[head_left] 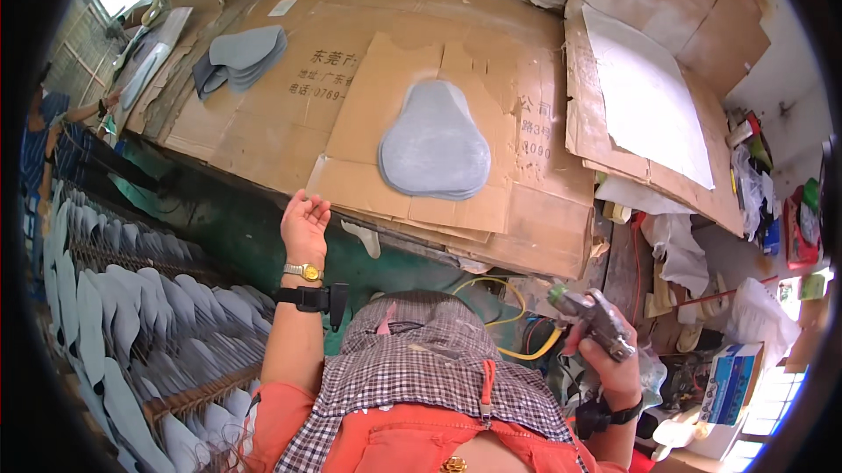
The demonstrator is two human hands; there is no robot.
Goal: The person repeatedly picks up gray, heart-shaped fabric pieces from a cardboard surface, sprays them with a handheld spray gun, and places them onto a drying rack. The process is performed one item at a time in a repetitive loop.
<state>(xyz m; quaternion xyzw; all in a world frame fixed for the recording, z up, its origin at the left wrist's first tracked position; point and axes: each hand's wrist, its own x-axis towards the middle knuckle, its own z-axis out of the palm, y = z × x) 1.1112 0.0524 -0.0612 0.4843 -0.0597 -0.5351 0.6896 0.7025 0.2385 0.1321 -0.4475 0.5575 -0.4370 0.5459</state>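
Observation:
My right hand (615, 366) is wrapped round a metal spray gun (602, 326) with a green part at its front, off the table's near right corner. A yellow hose (537, 352) runs up to it. My left hand (304, 220) is empty, its fingers loosely curled and apart, by the near edge of the cardboard-covered table (263, 131). In front of me a stack of flat grey pear-shaped pieces (434, 144) lies on a cardboard sheet (351, 170), with neither hand touching it. Another fanned stack of grey pieces (247, 52) lies at the far left of the table.
A rack (206, 390) at the lower left holds many hanging grey pieces. To the right, a white sheet (649, 92) covers a cardboard panel. Plastic bags (761, 315) and a blue-and-white box (732, 394) crowd the right side. Another person (74, 140) stands at the far left.

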